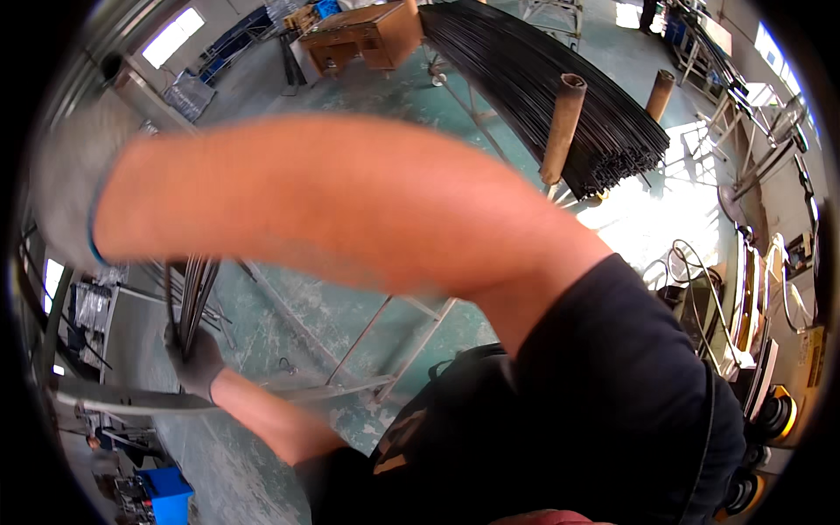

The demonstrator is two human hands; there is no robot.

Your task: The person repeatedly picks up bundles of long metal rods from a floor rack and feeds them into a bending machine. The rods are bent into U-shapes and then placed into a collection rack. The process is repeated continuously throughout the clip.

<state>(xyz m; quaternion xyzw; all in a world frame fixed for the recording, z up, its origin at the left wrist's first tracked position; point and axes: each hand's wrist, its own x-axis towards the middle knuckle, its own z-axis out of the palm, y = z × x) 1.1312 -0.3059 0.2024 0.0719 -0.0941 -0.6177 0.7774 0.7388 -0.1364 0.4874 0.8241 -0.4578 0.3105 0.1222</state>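
Note:
My left hand [196,360], in a dark grey glove, is closed around a bundle of thin dark metal rods [196,293] at the left. The rods rise from the hand and pass behind my right forearm, which hides their upper part. My right arm stretches across the whole view to the far left. At its end, my right hand [74,179] wears a light grey glove with a blue cuff edge. It is smeared by motion, and its fingers cannot be made out.
A large stack of long black rods [542,79] lies on a rack between upright rusty tubes [564,127]. Behind it stands a brown wooden desk [372,35]. A metal frame bar [131,398] runs beside my left hand. Cables and machinery line the right; a blue box [164,494] is at lower left.

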